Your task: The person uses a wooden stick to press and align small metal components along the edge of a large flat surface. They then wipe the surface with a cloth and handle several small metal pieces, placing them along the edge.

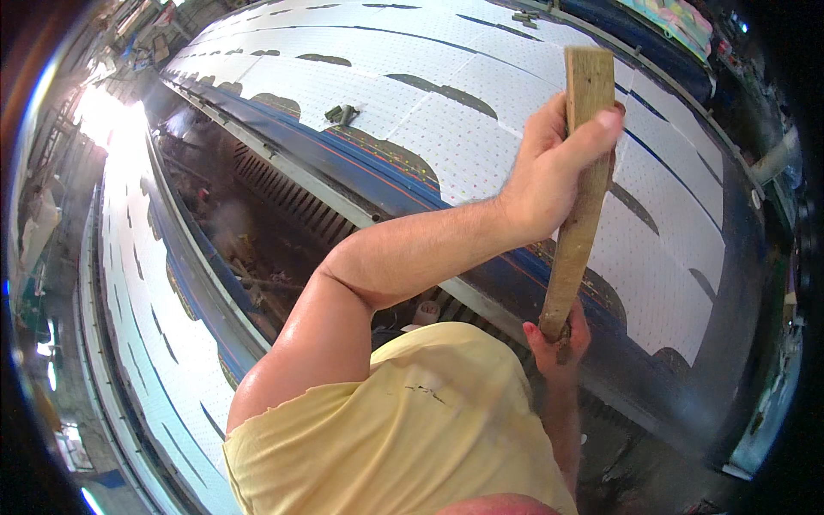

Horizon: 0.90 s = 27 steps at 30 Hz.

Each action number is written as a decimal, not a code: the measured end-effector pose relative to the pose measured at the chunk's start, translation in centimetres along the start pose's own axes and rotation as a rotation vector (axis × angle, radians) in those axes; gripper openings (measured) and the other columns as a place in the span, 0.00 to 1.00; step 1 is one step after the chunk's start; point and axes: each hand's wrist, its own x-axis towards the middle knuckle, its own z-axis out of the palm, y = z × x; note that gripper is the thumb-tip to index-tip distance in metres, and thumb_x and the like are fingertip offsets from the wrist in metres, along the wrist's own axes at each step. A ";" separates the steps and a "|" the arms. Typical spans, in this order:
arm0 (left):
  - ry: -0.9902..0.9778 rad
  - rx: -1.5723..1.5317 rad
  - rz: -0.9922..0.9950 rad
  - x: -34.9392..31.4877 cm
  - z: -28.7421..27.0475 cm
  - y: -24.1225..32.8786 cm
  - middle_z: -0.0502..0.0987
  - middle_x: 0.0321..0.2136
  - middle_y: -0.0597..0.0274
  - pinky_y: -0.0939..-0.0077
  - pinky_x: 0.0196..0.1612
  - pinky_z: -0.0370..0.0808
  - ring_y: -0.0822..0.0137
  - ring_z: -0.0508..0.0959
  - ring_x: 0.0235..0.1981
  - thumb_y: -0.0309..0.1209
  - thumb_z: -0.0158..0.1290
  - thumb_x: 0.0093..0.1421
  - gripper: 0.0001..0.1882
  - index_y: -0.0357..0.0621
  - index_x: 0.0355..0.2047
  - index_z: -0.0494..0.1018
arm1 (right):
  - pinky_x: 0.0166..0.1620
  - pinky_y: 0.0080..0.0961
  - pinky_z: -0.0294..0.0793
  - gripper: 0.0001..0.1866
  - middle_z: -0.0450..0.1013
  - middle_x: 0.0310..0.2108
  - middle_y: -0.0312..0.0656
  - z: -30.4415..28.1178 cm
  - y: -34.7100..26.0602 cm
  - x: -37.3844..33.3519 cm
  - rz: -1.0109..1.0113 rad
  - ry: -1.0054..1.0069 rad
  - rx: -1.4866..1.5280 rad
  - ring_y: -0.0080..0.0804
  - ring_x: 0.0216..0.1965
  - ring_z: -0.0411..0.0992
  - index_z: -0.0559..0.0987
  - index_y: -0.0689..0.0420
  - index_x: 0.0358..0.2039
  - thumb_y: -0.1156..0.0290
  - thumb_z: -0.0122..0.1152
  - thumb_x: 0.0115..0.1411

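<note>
White dotted sheets [481, 129] cover the blue frame [403, 184], above which the left hand [554, 167] clenches the plank's [577, 215] top and the right hand [558, 339] grips its bottom.

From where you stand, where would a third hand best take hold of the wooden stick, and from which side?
Probably the bare middle of the wooden stick, coming from its right side. The left hand already wraps the upper part and the right hand clasps the bottom end; the left forearm blocks the left side. The stick stands nearly upright, flat and narrow, so fingers could close across its width.
</note>
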 end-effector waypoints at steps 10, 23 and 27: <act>0.157 1.944 0.025 -0.2 -37.2 0.8 0.74 0.68 0.44 0.46 0.72 0.70 0.43 0.73 0.69 0.43 0.74 0.60 0.43 0.49 0.73 0.70 | 0.43 0.28 0.78 0.26 0.77 0.39 0.33 5.7 -1.5 -3.8 0.247 0.320 0.129 0.24 0.39 0.75 0.78 0.60 0.56 0.75 0.77 0.58; -0.065 2.088 -0.553 -3.0 -62.6 4.0 0.86 0.46 0.40 0.42 0.56 0.81 0.37 0.84 0.51 0.36 0.63 0.57 0.19 0.37 0.47 0.83 | 0.48 0.29 0.75 0.19 0.77 0.40 0.31 9.4 -5.6 -4.8 0.528 0.671 0.030 0.25 0.41 0.75 0.82 0.57 0.52 0.75 0.77 0.61; -0.124 2.115 -0.481 -3.4 -62.6 3.7 0.80 0.53 0.32 0.35 0.62 0.76 0.31 0.78 0.58 0.36 0.59 0.61 0.23 0.36 0.53 0.76 | 0.46 0.26 0.75 0.23 0.76 0.39 0.29 10.2 -7.2 -3.6 0.459 0.717 0.083 0.20 0.40 0.73 0.81 0.59 0.55 0.73 0.79 0.60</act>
